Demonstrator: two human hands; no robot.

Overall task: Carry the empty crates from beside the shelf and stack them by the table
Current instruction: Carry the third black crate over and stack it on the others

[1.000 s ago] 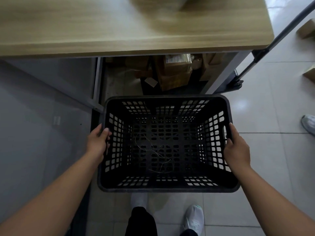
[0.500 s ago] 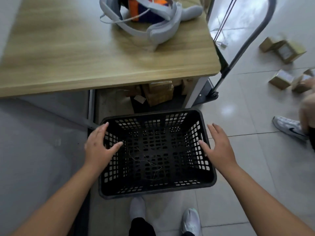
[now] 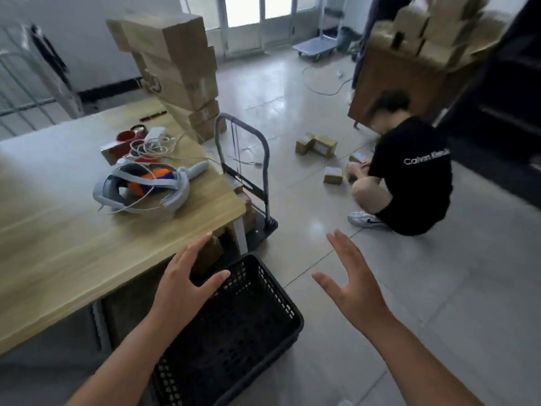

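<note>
Head view, looking down and out across the room: a black crate sits on the pale tiled floor, tucked against the corner of a wooden table. Both hands are off it. The left hand hangs above the crate's near-left rim, fingers spread wide, gripping nothing. The right hand is out over bare floor to the crate's right, spread wide and empty too. On the tabletop lie a grey headset, a tangle of white cables and, toward the far end, a tall stack of cardboard boxes. A folding hand trolley stands just beside the table's corner. Farther out, a person in a black shirt crouches on the tiles among small cardboard boxes. Bright doors close off the back wall.
</note>
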